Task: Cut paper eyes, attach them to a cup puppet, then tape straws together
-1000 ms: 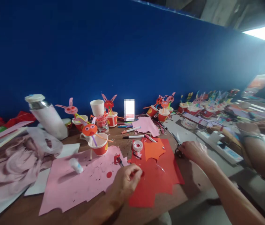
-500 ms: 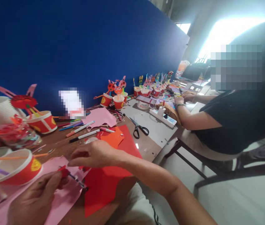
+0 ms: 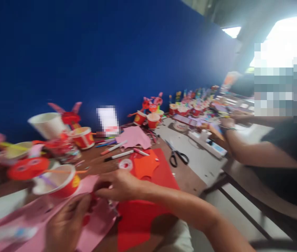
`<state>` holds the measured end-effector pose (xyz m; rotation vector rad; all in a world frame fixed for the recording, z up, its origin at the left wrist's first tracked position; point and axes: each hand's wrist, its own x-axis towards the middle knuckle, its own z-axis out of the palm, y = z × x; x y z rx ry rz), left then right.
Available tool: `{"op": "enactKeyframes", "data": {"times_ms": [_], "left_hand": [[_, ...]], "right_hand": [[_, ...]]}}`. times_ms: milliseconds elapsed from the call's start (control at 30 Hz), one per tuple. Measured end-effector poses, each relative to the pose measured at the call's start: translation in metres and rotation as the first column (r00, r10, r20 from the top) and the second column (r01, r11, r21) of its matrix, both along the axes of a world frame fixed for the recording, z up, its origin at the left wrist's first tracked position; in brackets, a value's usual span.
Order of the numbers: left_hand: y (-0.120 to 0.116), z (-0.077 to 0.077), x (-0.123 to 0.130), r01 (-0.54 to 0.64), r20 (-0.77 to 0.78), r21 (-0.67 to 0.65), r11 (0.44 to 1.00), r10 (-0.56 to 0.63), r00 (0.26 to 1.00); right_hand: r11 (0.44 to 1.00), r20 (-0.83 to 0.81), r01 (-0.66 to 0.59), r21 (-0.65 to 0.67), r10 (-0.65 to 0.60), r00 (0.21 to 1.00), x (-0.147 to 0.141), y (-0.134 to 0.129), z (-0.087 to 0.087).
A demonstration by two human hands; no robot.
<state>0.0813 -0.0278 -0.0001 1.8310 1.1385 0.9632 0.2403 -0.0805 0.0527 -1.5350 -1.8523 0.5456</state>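
Note:
Over the pink paper (image 3: pixel 98 227) my left hand (image 3: pixel 67 220) is closed on a small red piece (image 3: pixel 87 219), blurred by motion. My right hand (image 3: pixel 119 185) meets it from the right, with bent fingers at the same red piece; its fingertips are smeared. Part of a pen-like object shows below my right fingers. Red paper (image 3: pixel 135 224) and an orange cut piece (image 3: pixel 145 164) lie to the right, beside a roll of tape (image 3: pixel 125 165). A red and white paper cup (image 3: pixel 64 183) stands behind my left hand.
Markers (image 3: pixel 119 155), a pink sheet (image 3: pixel 134 137) and black-handled scissors (image 3: pixel 176 154) lie farther back. Decorated cups (image 3: pixel 81 137) stand along the blue partition (image 3: pixel 85 52). A power strip (image 3: pixel 207 143) is at the right, near a seated person's arm (image 3: pixel 258 150).
The view has turned left, so the scene sits farther right. My two hands have come closer together, and my right fingers now meet the red piece beside my left hand.

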Motion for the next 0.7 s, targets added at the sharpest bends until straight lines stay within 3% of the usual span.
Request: {"op": "enactKeyframes", "data": {"times_ms": [100, 200, 267, 567, 700], "left_hand": [[-0.012, 0.014, 0.007, 0.026, 0.154, -0.128, 0.991, -0.006, 0.988], [-0.014, 0.017, 0.011, 0.114, 0.274, -0.173, 0.978, -0.064, 0.960], [-0.014, 0.017, 0.010, 0.106, 0.282, -0.181, 0.978, -0.052, 0.958], [-0.014, 0.020, 0.006, 0.189, 0.322, -0.235, 0.954, -0.107, 0.941], [-0.005, 0.034, -0.002, 0.156, 0.361, -0.223, 0.962, -0.067, 0.930]], "right_hand": [[0.998, -0.066, -0.047, 0.033, 0.049, 0.997, 0.000, -0.002, -0.001], [0.997, -0.117, -0.062, 0.055, 0.068, 0.991, -0.001, 0.002, -0.007], [0.997, -0.136, -0.059, 0.051, 0.066, 0.988, -0.002, 0.003, -0.010], [0.981, -0.371, -0.002, -0.196, -0.072, 0.926, -0.002, 0.006, -0.022], [0.962, -0.458, -0.003, -0.273, -0.127, 0.880, 0.004, 0.007, -0.020]]}}
